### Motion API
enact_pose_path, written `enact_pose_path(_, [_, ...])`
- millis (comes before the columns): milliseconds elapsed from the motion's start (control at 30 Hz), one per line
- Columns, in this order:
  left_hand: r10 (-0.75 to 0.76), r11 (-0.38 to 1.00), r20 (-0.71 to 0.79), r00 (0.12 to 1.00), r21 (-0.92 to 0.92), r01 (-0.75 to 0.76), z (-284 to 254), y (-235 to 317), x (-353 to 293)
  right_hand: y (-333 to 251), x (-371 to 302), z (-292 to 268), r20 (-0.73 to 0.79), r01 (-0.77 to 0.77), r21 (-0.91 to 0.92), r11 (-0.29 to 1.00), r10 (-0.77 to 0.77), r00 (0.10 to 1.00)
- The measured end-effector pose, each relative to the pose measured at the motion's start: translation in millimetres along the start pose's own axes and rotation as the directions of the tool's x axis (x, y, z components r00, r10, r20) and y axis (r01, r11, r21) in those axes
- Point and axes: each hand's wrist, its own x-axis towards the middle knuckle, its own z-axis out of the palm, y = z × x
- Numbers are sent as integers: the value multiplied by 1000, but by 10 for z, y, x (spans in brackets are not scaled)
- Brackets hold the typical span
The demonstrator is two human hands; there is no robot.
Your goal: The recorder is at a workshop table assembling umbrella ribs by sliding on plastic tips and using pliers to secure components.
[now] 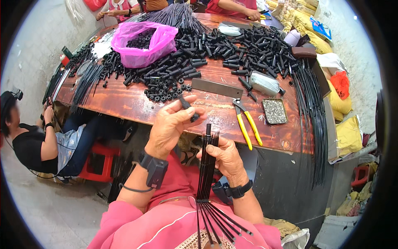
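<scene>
My left hand [168, 128] is closed on a short black plastic tube [184, 102], pinched between thumb and fingers above the table's front edge. Just right of it, my right hand [226, 157] wraps round a bundle of thin black umbrella ribs [204, 178]. The bundle stands upright in front of my body, and its lower ends fan out over my pink top. A dark cylindrical piece [208, 129] sticks up from the bundle's upper end, apart from the tube in my left hand.
Yellow-handled pliers [248, 124], a tin of small metal bits [275, 111] and a metal bar [217, 88] lie on the wooden table [137, 111]. Behind are piled black tubes [248, 50] and a pink bag [143, 58]. Long ribs [313, 128] overhang at right. Co-workers sit left [35, 145] and opposite.
</scene>
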Motion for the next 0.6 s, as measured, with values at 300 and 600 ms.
enact_pose_path(300, [-107,994,62,992,5,106,197,-22,107,-75,-2,119,8,21,-12,1000,-21,1000])
enact_pose_path(600, [-88,961,38,995,267,75,193,29,42,-40,-1,94,-12,11,-114,993,-13,1000])
